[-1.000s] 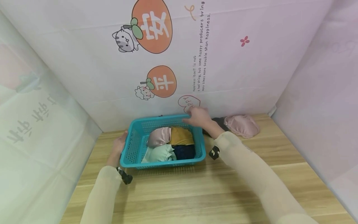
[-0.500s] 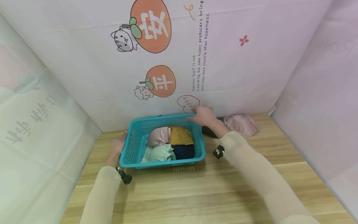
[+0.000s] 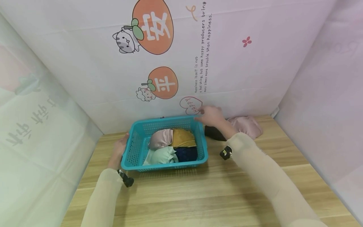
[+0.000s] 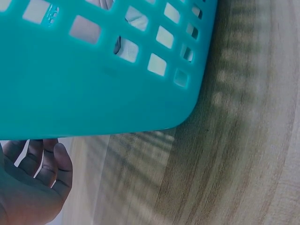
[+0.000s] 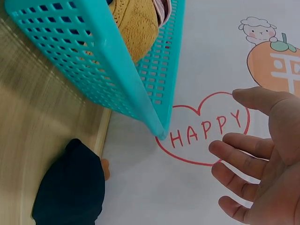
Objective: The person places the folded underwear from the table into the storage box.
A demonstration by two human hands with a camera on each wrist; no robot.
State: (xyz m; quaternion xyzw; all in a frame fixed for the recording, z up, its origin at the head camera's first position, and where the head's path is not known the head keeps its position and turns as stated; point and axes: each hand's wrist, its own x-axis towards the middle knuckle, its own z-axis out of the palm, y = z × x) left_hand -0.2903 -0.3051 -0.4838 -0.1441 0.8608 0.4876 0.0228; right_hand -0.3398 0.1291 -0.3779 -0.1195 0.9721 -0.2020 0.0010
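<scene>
A teal perforated plastic basket [image 3: 131, 167] stands at the back of the table. Inside lie soft folded garments: pink [image 3: 161, 138], mustard yellow [image 3: 183, 138], mint green [image 3: 164, 155] and navy [image 3: 186, 154]. My left hand [image 3: 120, 147] rests against the basket's left end; in the left wrist view its loosely bent fingers [image 4: 61, 161] reach the teal edge, their tips partly hidden. My right hand [image 3: 212, 116] hovers by the back right corner, and the right wrist view shows its fingers spread apart from the basket with nothing in them.
Right of the basket, against the back wall, lie a dark garment [image 3: 215, 133] and a pink one [image 3: 249, 126], both rounded like bra cups. Printed sheeting [image 3: 235, 72] walls in the wooden table [image 3: 175, 198] at the back and both sides.
My right hand has moved a little to the right, away from the basket's back rim. The left hand and the basket have barely moved.
</scene>
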